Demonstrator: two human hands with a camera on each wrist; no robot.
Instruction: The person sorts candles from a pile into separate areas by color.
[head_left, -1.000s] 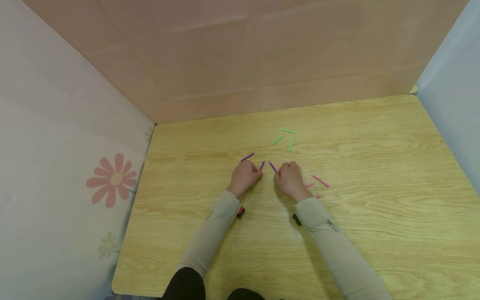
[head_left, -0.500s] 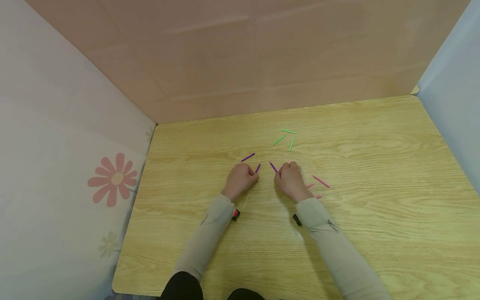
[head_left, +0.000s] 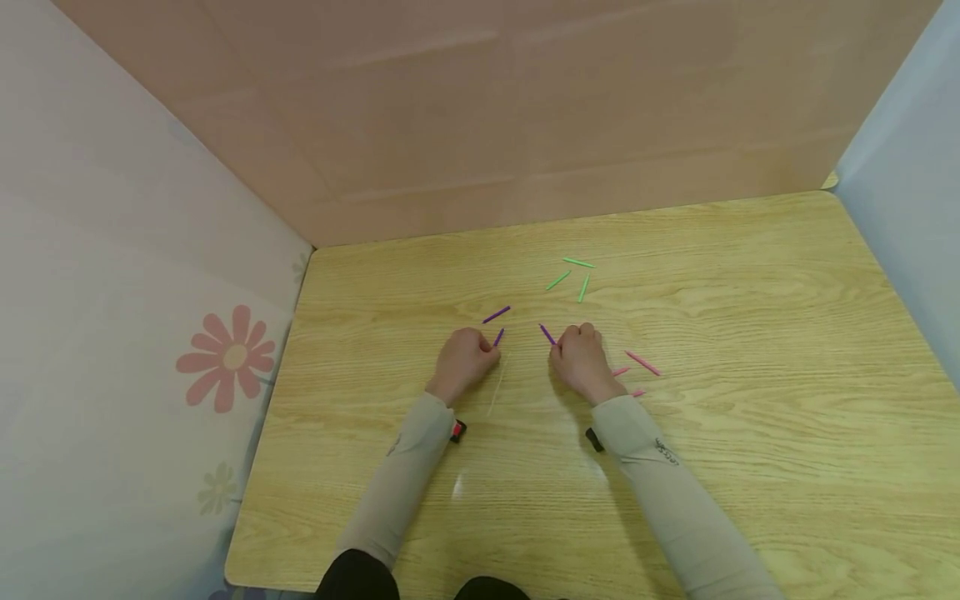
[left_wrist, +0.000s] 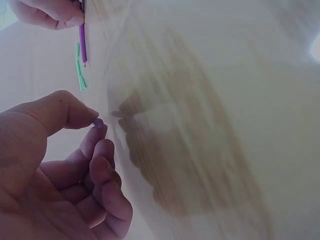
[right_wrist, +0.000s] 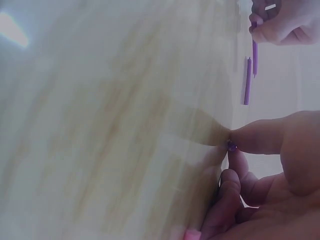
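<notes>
My left hand (head_left: 462, 362) pinches a short purple stick (head_left: 498, 337) with a pointed tip between thumb and forefinger, low over the wooden table. In the left wrist view only the rounded end of this stick (left_wrist: 98, 122) shows. To the right, my right hand (head_left: 581, 358) pinches another purple stick (head_left: 547, 334), its tip slanting away to the upper left. Its end (right_wrist: 231, 145) shows between thumb and finger in the right wrist view. A third purple stick (head_left: 497, 314) lies on the table just beyond the left hand.
Three green sticks (head_left: 579, 262) lie farther back in a loose triangle. Pink sticks (head_left: 642, 363) lie right of the right hand, partly hidden by it. A tan panel (head_left: 525, 125) rises behind the table (head_left: 750, 333); a flowered wall (head_left: 150, 250) stands on the left.
My left hand has moved left with its purple stick, away from the right hand and closer below the lying purple stick. The right hand has stayed in place.
</notes>
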